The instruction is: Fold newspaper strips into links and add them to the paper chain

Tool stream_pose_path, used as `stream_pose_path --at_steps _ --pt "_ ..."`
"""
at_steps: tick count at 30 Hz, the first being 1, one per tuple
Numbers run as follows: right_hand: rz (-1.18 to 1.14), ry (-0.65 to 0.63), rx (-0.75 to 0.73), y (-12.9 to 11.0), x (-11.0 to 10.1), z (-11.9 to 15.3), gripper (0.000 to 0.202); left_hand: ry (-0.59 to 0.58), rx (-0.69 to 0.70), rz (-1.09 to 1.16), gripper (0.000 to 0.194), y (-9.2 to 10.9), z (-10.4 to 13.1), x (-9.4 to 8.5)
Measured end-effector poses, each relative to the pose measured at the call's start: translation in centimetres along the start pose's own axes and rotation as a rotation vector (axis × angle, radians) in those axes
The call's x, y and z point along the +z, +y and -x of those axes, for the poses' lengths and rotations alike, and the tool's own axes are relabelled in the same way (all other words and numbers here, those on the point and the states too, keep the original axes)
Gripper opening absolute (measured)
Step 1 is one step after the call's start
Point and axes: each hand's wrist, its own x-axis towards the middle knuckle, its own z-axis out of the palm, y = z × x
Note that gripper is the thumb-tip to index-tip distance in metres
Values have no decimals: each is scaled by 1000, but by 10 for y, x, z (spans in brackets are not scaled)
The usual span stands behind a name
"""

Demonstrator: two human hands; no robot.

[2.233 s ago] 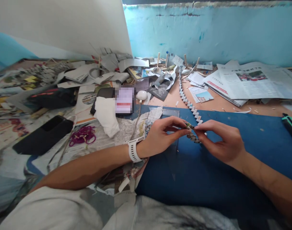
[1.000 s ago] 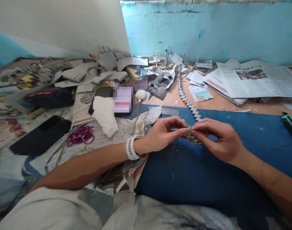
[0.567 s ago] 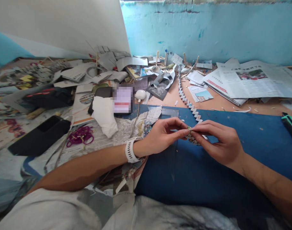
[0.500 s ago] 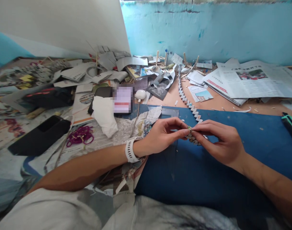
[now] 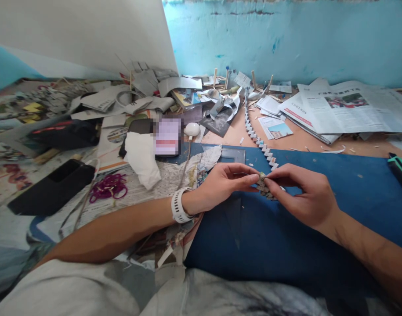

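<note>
Between my two hands is a zigzag chain of folded paper [image 5: 268,154], which runs back from my fingers over the blue mat toward the wall. My left hand [image 5: 222,184] pinches the near end of it from the left, thumb against the fingers. From the right, my right hand [image 5: 302,193] grips the same end with thumb and forefinger. Woven paper folds show below the fingertips, partly covered by them. A clear set square [image 5: 233,153] lies on the blue mat [image 5: 260,245] just behind and under my left hand.
A green and black cutter [image 5: 400,171] lies at the right edge. Newspapers [image 5: 355,114] are stacked at the back right. To the left are a lit phone [image 5: 168,136], a white tissue [image 5: 141,158], purple string [image 5: 108,188], a black case [image 5: 52,186] and paper scraps.
My left fingertips have drawn slightly back from the near end of the chain, so more of its folds show. The whole view has shifted a little.
</note>
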Motion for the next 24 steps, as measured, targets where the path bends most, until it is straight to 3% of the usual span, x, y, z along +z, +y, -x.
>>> stream_pose_path --at_steps 3,7,16,24 --pt "-53 74 105 2 0 1 6 -6 119 -101 26 3 1 0" --pt "-85 92 106 1 1 2 6 32 306 -296 26 5 4 1" --pt "-69 56 69 -2 -4 0 11 16 429 -410 31 5 5 -1" --pt "-67 124 69 2 0 3 11 -32 602 -680 32 5 8 -5"
